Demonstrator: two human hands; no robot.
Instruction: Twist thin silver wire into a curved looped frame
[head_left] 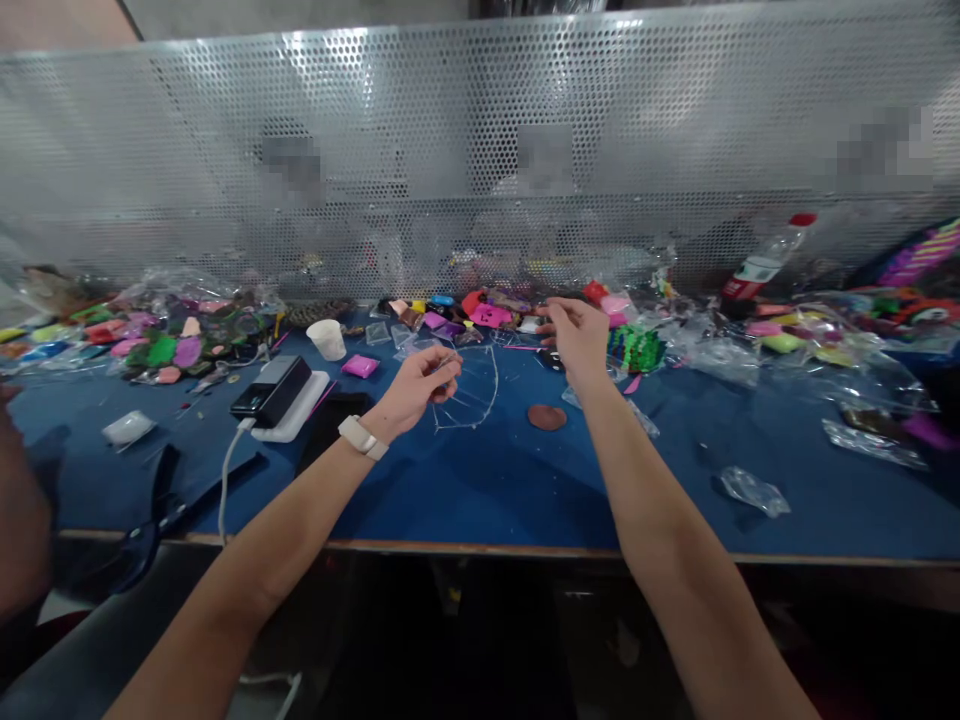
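Note:
My left hand [429,384] pinches the edge of a thin, pale loop strung with fine strands, like a small net [471,400], above the blue tabletop. Past its right side, my right hand [576,335] is raised with its fingers bent toward a pinch. Anything between those fingertips is too fine to make out. A flat brown disc [547,417] lies between the two forearms. Close behind my right hand is a shiny green piece [636,348]. A small pink packet [360,366] rests left of my left hand.
A perforated metal panel [420,120] stands along the back. Colourful pieces and clear bags [172,345] crowd both sides. On the left are a white cup [327,340], a black device [271,390] with a cable, and dark-handled shears [161,515]. A bottle [765,262] stands right.

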